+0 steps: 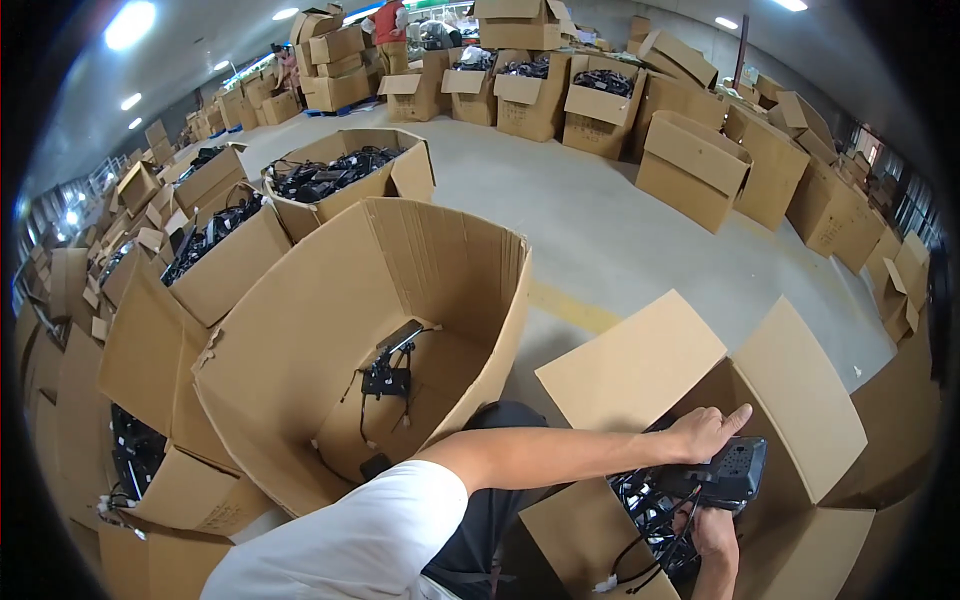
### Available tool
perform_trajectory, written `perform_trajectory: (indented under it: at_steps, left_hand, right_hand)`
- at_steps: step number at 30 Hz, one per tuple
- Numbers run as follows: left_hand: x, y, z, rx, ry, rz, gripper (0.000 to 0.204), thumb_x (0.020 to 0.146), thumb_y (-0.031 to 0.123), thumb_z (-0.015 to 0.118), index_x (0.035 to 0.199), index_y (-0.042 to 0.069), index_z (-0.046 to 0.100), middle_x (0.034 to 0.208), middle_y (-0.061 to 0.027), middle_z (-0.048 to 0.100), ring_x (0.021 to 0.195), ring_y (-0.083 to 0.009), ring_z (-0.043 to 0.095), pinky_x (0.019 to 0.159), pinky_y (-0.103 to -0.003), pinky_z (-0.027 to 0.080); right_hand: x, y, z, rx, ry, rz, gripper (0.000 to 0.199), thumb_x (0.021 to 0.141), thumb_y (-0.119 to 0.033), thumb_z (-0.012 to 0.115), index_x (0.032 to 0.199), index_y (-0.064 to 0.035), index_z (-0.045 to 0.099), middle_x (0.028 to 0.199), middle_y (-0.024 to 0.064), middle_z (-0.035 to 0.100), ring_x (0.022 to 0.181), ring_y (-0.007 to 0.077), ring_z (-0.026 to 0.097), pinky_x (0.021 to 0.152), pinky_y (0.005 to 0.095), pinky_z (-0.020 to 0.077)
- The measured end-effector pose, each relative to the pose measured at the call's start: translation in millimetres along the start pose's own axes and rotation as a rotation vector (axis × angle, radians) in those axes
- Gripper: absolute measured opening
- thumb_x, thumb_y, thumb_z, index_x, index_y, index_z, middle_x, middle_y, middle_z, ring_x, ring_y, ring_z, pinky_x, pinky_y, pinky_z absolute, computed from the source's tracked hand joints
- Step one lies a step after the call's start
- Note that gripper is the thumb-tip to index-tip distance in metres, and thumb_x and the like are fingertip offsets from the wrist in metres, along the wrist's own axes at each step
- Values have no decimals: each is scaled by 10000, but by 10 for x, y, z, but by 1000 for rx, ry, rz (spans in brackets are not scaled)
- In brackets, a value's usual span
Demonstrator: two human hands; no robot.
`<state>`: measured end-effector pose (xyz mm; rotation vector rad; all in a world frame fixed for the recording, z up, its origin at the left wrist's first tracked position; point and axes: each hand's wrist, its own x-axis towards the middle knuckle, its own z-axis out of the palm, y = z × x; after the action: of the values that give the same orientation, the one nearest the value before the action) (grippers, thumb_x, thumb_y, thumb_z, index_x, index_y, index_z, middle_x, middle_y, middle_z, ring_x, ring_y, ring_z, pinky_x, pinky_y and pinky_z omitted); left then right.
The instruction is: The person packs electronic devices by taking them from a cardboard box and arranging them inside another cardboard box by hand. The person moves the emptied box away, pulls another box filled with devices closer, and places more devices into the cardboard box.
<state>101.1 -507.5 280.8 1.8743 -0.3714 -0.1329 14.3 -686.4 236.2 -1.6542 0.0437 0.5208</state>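
A black boxy electronic unit [738, 474] with a perforated face and trailing cables is held over the open carton [790, 430] at the lower right. My left hand [702, 436] grips its far left edge, thumb sticking out, with my left forearm stretched across from the lower left. Below the unit, my right hand [714, 532] curls against its underside beside the cables; its fingertips are partly hidden. Black cables [648, 540] with a white connector hang toward the near flap. More black units and cables lie inside the carton, partly covered by my hands.
A large open carton [270, 300] on my left holds a few black units [388, 380] with cables. Behind it stand cartons filled with black devices [335, 172]. Along the back and right stand more cartons [692, 165]. A person in a red vest [388, 22] stands far off.
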Motion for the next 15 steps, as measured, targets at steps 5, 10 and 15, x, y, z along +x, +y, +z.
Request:
perform_trajectory:
  at_steps: [5,10,15]
  left_hand:
    - [-15,-47,-11,-33,-65,28,989,936,750,180,579,-58,625,604,-239,618,680,-386,659,712,-487,513]
    - [21,104,-122,30,15,-103,927,946,733,220,666,-22,680,647,-227,645,721,-368,684,716,-465,518]
    - [-155,171,-89,228,103,71,799,979,640,308,693,-4,683,714,-275,647,745,-441,662,716,-508,521]
  right_hand:
    - [-97,-160,217,81,-46,-49,207,870,-3,517,1074,-5,552,822,108,630,588,191,593,502,306,480]
    - [-224,-502,-95,112,196,-317,385,822,9,533,1204,7,578,1047,90,654,923,164,639,818,337,546]
    - [-347,-828,233,397,277,-247,396,938,-206,578,1277,-6,541,1092,81,627,945,141,613,775,316,543]
